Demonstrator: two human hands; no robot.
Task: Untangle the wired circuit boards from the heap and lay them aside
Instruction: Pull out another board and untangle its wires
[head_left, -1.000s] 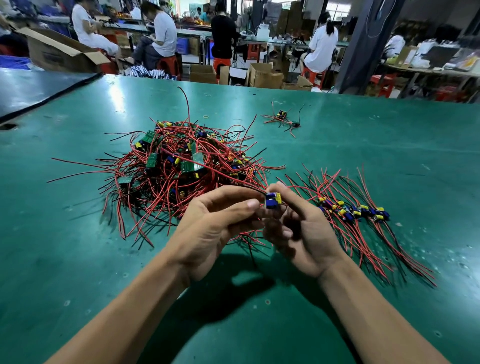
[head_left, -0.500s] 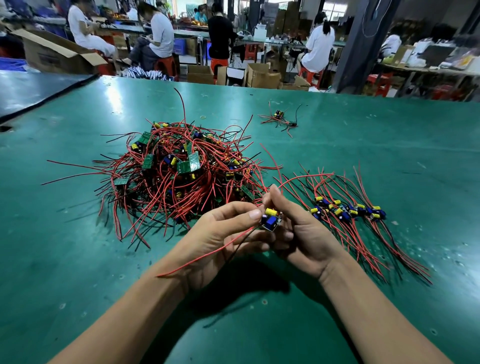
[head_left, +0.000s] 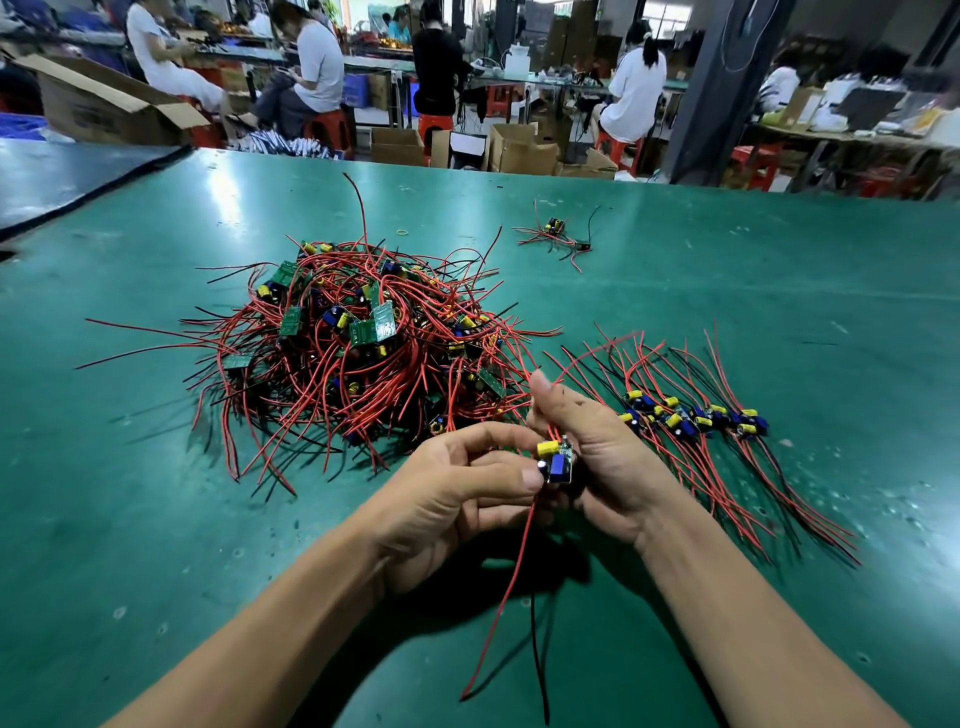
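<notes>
You sit at a wide green table (head_left: 156, 519) in a busy workshop. Beyond its far edge, people sit on red stools among cardboard boxes.

Left of the table's middle lies the heap (head_left: 363, 353), red and black wires tangled with small green boards. Just right of it, a row of laid-aside boards (head_left: 696, 421) trails its wires toward the near right. A stray board (head_left: 556, 228) lies toward the far edge.

Your left hand (head_left: 447, 499) pinches one circuit board (head_left: 558, 462) between thumb and forefinger, held above the table on the near side of the heap. Your right hand (head_left: 602, 457) curls its fingers round the board's other side, thumb raised. Its red wire (head_left: 509, 587) and black wire (head_left: 537, 649) hang toward the near edge, between your forearms.

Green surface spreads toward the right edge and the near left corner.
</notes>
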